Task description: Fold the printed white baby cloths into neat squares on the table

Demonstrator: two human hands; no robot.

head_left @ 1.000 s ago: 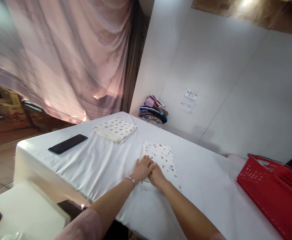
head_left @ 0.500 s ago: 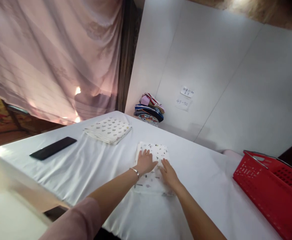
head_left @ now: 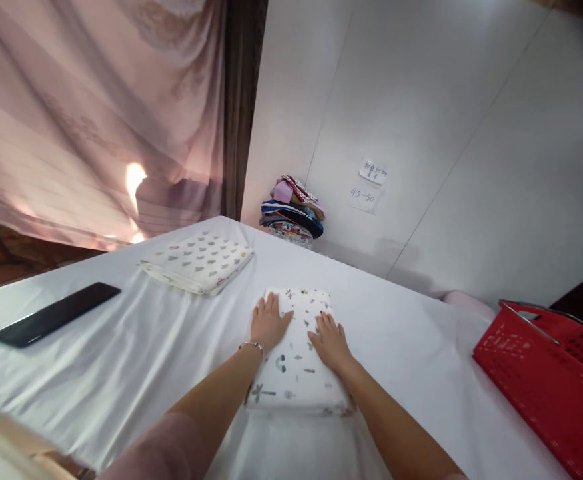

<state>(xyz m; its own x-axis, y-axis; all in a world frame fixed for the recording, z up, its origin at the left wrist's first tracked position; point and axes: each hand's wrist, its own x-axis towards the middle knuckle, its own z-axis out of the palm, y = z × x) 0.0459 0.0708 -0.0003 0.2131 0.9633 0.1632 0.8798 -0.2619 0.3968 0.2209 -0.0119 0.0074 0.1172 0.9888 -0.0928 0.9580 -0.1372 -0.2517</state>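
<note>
A white cloth with small grey prints lies folded into a rectangle on the table before me. My left hand rests on its left edge, palm down with the fingers spread. On the right side of the same cloth lies my right hand, also flat, its fingers apart. Neither hand grips anything. Farther back and to the left is a second folded cloth, white with rows of grey motifs, which no hand touches.
A black flat slab lies on the white-covered table at left. The red basket stands at right. A stack of folded textiles sits by the back wall, near two paper notes. A pink curtain hangs behind.
My left hand has shifted left across the cloth, so the hands are farther apart and more of the print shows. The view has moved closer to the table.
</note>
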